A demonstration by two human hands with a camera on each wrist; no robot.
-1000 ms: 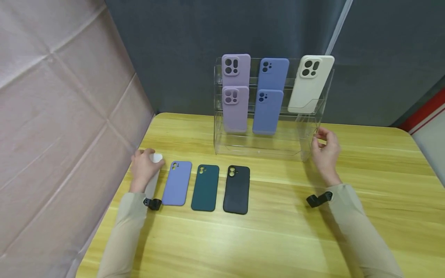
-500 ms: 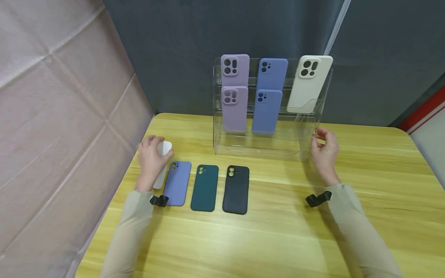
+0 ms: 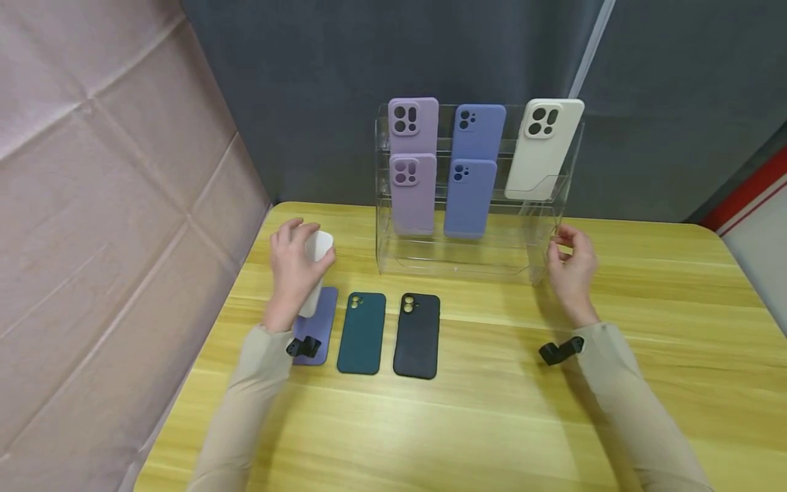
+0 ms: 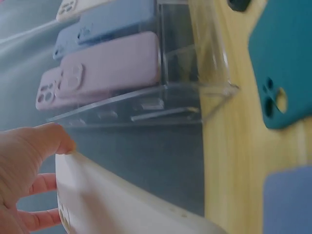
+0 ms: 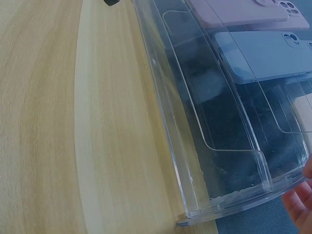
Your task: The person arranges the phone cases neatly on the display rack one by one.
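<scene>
My left hand [image 3: 295, 266] grips a white phone case [image 3: 311, 301] by its upper end, tilted above the table. In the left wrist view the thumb is on one edge of the white phone case [image 4: 107, 195] and fingers are on the other. A blue-purple phone case [image 3: 320, 328] lies below, partly hidden by the left hand and wrist camera. My right hand [image 3: 573, 266] pinches the right side edge of a clear acrylic display stand [image 3: 486, 265]. In the right wrist view its fingertips [image 5: 295, 202] sit at the edge of that panel.
Two lilac cases [image 3: 413, 198], two blue cases [image 3: 472, 201] and a cream-white case [image 3: 544, 150] lean on the stand's tiers. A dark green case [image 3: 361, 333] and a black case [image 3: 417, 336] lie on the wooden table [image 3: 479, 424]. A pinkish cloth wall [image 3: 123, 239] borders the left side.
The left hand has lifted the white case from the table's left side and carried it right and away from the body, over the blue-purple case. The right hand stays at the stand.
</scene>
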